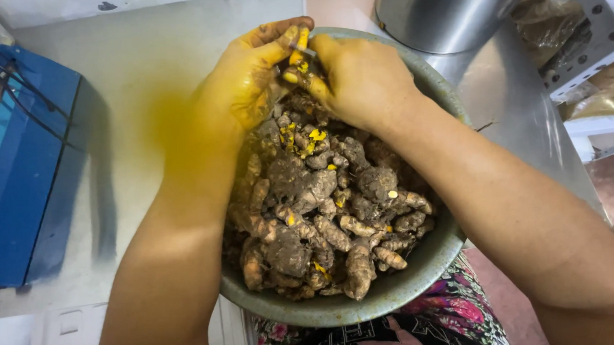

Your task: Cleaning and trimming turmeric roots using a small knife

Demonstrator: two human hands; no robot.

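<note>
Turmeric roots [323, 213] fill grey bowl [424, 264]; left hand [250, 81] and right hand [358, 75] pinch one orange piece [299, 54].

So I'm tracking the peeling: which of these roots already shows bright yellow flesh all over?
The small root pinched between the left hand and right hand; the bowl's roots stay mostly brown-skinned.

Arms: bare to the frame's edge, no sleeves in view
Left hand [246, 81]: yellow staining across palm and fingers [276, 44], spreading onto the forearm
Right hand [361, 78]: yellow smears on the fingers, no rings or watch
Clothing: dark garment [462, 318] with pink and green floral print and white line pattern at the lap
</note>
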